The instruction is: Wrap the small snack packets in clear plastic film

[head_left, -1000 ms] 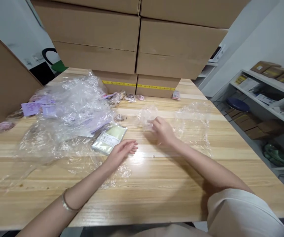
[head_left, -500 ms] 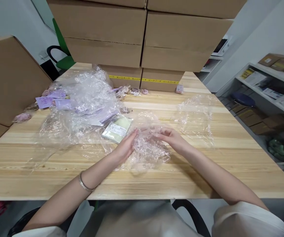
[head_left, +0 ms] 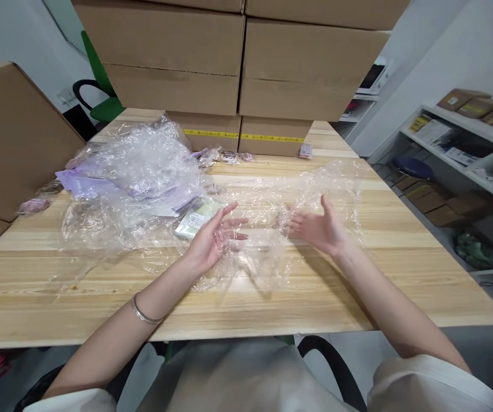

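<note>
A clear plastic bag (head_left: 259,252) lies spread and crinkled on the wooden table between my hands. My left hand (head_left: 214,237) is open at its left side, fingers spread and pointing right. On the right, my right hand (head_left: 317,229) is open too, thumb up, slightly blurred. Neither hand grips anything. Just behind my left hand lies a flat pale green packet (head_left: 193,220) with a white label, partly covered by plastic. Another thin clear bag (head_left: 336,189) is spread beyond my right hand.
A big heap of crumpled clear plastic bags (head_left: 143,160) with purple packets (head_left: 86,184) fills the left of the table (head_left: 341,309). Large cardboard boxes (head_left: 178,51) stand stacked at the back, with another box (head_left: 19,143) at left. Small packets (head_left: 231,157) lie before the stack.
My hands have moved apart and let go of the crumpled plastic bag, which now lies flatter and more spread out. The view has shifted slightly.
</note>
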The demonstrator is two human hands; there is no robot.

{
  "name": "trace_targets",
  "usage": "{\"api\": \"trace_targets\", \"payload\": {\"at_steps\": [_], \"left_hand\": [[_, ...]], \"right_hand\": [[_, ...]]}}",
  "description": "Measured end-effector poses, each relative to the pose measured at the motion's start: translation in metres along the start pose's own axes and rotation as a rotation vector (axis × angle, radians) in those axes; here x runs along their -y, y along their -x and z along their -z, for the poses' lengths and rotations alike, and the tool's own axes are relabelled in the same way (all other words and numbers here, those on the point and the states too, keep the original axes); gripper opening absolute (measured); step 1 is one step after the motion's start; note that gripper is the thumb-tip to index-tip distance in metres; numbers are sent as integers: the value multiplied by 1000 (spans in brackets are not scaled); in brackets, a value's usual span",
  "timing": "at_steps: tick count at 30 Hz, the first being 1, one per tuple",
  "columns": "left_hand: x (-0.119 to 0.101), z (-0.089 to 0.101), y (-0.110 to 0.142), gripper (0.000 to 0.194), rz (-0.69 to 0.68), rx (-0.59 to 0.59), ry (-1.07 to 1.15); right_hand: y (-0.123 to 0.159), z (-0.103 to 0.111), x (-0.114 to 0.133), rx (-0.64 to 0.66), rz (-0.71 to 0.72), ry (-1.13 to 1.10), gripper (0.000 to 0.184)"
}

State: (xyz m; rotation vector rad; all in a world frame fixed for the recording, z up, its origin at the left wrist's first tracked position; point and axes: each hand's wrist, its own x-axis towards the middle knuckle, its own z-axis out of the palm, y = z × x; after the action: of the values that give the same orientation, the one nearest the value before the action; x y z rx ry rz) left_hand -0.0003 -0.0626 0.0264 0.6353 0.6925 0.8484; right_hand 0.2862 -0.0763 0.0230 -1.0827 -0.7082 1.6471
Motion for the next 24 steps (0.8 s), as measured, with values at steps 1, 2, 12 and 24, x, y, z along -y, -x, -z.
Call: {"api": "trace_targets", "payload": {"at_steps": [1,2,12,24], "left_hand": [[1,-2,1,42,17,26,16],[1,-3,1,43,34,46,29],[16,0,-7,39,17,-225,-73],[33,-27,58,73,237,408,-1018]], "right_hand": [[2,-5,-8,47,-45,41,57],[4,-9,-14,71,-57,88,54],[-7,36,40,-233,377,844,42],[-140,9,124,-44,304,1858,38]]}}
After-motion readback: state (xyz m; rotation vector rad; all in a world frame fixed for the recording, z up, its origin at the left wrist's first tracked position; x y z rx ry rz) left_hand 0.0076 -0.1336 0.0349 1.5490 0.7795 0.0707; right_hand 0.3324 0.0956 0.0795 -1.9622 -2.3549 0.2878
